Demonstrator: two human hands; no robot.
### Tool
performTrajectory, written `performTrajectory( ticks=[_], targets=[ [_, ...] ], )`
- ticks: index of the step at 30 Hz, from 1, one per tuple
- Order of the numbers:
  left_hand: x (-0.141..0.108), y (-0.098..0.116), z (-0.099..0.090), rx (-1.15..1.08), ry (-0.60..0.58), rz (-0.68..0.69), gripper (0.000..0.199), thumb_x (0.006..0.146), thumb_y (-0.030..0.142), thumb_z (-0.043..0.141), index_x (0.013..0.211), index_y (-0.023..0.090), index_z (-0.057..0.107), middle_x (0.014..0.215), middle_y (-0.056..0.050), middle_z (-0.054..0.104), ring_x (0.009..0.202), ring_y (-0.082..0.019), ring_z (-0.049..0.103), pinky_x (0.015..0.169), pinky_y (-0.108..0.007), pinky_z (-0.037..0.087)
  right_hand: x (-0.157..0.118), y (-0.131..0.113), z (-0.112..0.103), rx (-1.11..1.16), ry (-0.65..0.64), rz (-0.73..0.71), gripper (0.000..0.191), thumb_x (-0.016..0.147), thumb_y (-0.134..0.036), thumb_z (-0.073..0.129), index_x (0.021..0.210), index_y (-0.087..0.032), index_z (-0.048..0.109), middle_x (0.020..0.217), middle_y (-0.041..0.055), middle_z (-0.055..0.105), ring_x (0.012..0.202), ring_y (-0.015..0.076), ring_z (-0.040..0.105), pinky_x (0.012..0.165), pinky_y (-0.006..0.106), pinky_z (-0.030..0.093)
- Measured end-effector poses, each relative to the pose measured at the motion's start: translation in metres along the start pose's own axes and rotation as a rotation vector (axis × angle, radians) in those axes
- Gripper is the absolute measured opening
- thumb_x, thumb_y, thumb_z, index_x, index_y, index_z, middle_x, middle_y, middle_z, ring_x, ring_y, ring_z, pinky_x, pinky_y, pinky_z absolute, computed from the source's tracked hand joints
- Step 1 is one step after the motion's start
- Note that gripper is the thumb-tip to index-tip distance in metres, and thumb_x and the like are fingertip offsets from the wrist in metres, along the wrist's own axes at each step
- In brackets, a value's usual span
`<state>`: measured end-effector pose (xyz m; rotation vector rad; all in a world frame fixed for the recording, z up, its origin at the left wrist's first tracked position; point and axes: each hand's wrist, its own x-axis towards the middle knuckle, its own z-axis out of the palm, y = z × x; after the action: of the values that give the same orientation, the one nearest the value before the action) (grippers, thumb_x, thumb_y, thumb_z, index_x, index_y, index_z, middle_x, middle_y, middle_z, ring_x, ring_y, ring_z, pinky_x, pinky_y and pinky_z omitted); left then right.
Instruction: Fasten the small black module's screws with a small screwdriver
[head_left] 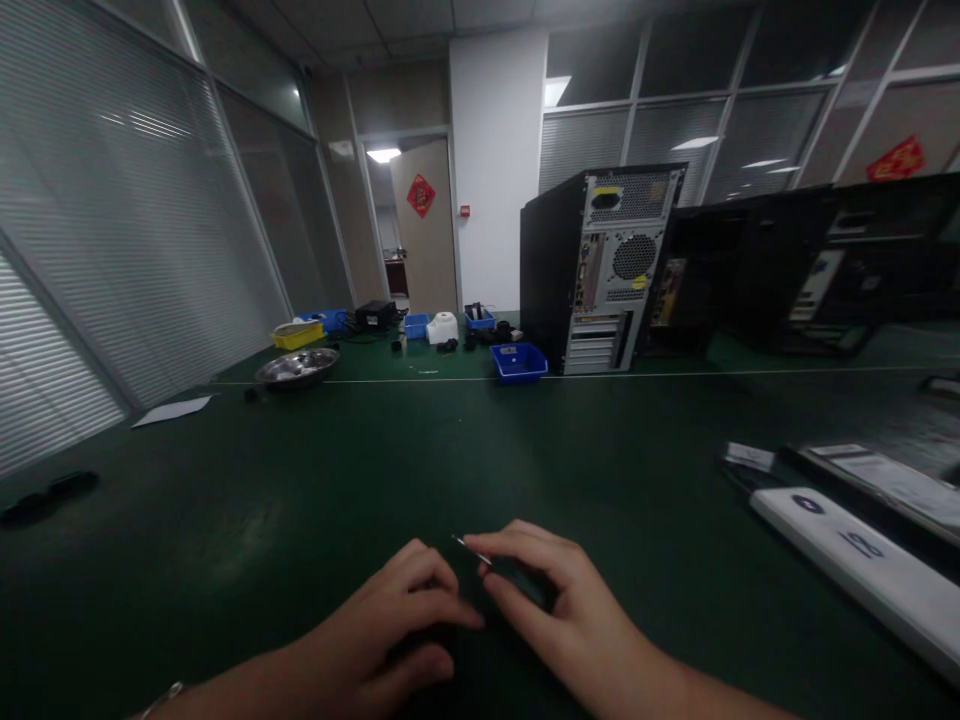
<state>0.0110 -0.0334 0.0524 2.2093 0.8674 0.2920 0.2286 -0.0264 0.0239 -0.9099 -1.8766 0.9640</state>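
My right hand [570, 600] pinches a small, thin, shiny metal piece [472, 550] between its fingertips, close above the green tabletop [337, 480]. Its exact kind is too small to make out. Just to the left, my left hand [405, 620] hovers low with its fingers bent and its thumb apart from them. Nothing shows in it. The left fingertips are near the right hand's thumb, and a dark gap shows beneath them.
At right lie a white bar-shaped device [855, 560] and a hard drive [892, 485]. Computer towers [555, 270] stand at the back right. A blue tray [519, 364], a metal bowl [298, 368] and a yellow tray [298, 335] sit along the far side.
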Motion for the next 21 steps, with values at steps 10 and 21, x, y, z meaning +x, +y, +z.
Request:
performTrajectory(
  ticks=[10, 21],
  targets=[
    [-0.002, 0.005, 0.007, 0.152, 0.099, -0.095, 0.042, 0.068, 0.047, 0.077, 0.095, 0.02, 0.062, 0.103, -0.009, 0.059, 0.094, -0.03, 0.048, 0.083, -0.038, 0.042, -0.007, -0.004, -0.003, -0.17, -0.143, 0.102, 0.03, 0.074, -0.005, 0.063, 0.099, -0.022, 0.06, 0.091, 0.0003, 0.067, 0.079, 0.0177, 0.063, 0.068, 0.025, 0.047],
    [0.002, -0.001, 0.004, -0.036, 0.095, -0.126, 0.024, 0.078, 0.024, 0.07, 0.098, 0.021, 0.057, 0.102, -0.005, 0.058, 0.095, -0.025, 0.054, 0.082, -0.035, 0.044, -0.004, -0.005, 0.002, -0.378, -0.32, 0.039, 0.045, 0.059, -0.01, 0.08, 0.093, -0.025, 0.055, 0.088, -0.0004, 0.07, 0.076, 0.0215, 0.067, 0.062, 0.024, 0.042]
  ],
)
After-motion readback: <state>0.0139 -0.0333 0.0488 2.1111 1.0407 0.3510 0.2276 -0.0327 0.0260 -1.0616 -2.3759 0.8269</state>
